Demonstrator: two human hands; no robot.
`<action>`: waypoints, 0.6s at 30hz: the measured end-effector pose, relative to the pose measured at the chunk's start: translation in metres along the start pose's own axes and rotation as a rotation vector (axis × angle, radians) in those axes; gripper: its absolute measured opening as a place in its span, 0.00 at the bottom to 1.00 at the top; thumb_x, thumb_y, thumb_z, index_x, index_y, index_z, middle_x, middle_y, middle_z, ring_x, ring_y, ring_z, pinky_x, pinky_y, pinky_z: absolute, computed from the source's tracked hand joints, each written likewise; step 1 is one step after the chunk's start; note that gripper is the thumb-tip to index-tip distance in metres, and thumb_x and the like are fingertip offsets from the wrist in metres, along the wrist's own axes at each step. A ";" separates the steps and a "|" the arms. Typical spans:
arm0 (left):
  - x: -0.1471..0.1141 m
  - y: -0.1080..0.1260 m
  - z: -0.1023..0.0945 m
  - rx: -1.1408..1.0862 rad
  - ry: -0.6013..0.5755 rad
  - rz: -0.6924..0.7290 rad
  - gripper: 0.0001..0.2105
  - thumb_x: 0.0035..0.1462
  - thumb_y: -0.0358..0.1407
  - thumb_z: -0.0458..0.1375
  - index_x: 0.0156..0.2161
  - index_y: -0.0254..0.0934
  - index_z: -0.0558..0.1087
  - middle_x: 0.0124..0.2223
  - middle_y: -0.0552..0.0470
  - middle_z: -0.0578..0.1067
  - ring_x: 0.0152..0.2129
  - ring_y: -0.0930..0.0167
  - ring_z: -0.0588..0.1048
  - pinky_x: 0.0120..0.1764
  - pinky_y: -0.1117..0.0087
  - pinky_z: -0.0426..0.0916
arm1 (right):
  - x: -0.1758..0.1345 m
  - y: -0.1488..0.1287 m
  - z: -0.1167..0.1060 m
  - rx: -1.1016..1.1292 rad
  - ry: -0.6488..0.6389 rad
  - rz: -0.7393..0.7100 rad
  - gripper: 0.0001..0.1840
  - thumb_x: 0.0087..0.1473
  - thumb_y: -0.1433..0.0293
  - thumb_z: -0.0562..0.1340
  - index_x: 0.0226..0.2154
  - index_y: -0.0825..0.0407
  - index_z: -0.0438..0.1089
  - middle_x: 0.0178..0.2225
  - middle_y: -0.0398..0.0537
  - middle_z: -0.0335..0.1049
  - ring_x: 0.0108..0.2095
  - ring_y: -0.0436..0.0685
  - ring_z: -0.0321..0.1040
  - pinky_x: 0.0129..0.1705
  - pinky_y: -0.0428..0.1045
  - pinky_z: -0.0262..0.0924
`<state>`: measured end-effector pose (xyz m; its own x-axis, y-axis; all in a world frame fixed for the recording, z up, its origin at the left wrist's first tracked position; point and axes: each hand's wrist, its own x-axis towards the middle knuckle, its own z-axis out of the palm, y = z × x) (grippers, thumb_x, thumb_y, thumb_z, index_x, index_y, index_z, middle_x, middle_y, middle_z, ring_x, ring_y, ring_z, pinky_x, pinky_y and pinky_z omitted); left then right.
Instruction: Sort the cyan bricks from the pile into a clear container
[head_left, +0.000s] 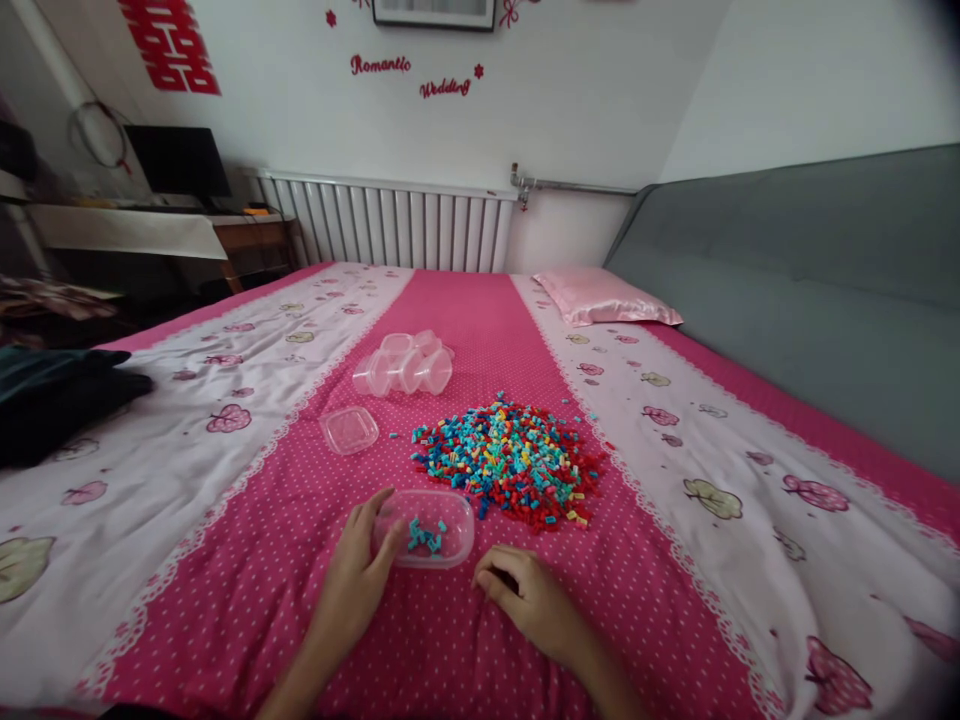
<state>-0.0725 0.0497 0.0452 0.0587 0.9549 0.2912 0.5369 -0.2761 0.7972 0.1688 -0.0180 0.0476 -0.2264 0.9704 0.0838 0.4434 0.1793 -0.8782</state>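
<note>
- Right hand [525,595] is just right of the clear box [460,535], its fingers curled; whether they hold something, I cannot tell.
- Left hand [365,540] loosely holds the box's left end, thumb and fingers spread.
- Several turquoise pieces [429,539] lie inside it.
- Heap of coloured pieces [502,455]: beyond the box, to its right.
- Clear lid [351,431]: beyond the box, to its left; stacked containers [409,367]: farther beyond it.
</note>
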 end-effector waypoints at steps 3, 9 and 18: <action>-0.001 0.003 -0.001 0.006 -0.026 0.002 0.23 0.62 0.50 0.53 0.56 0.39 0.70 0.51 0.43 0.76 0.50 0.57 0.74 0.55 0.48 0.67 | 0.000 0.002 0.001 -0.009 0.018 0.000 0.15 0.65 0.62 0.56 0.32 0.51 0.74 0.34 0.46 0.75 0.36 0.54 0.70 0.39 0.47 0.58; -0.002 0.006 0.003 -0.175 -0.167 -0.038 0.23 0.65 0.50 0.52 0.60 0.42 0.66 0.62 0.43 0.70 0.60 0.57 0.68 0.60 0.49 0.64 | -0.001 0.004 -0.009 -0.015 0.103 0.046 0.18 0.64 0.60 0.54 0.28 0.52 0.71 0.29 0.45 0.73 0.31 0.53 0.67 0.34 0.47 0.57; -0.003 -0.001 0.009 -0.235 -0.270 0.168 0.33 0.51 0.40 0.67 0.61 0.43 0.61 0.59 0.39 0.70 0.54 0.55 0.74 0.51 0.54 0.74 | 0.019 0.064 -0.103 -0.234 0.522 0.148 0.14 0.59 0.63 0.53 0.38 0.52 0.70 0.35 0.49 0.71 0.32 0.58 0.69 0.39 0.52 0.63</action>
<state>-0.0662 0.0480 0.0386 0.3657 0.8801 0.3029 0.2955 -0.4184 0.8588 0.2820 0.0285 0.0418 0.2830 0.9283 0.2412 0.6306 0.0094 -0.7760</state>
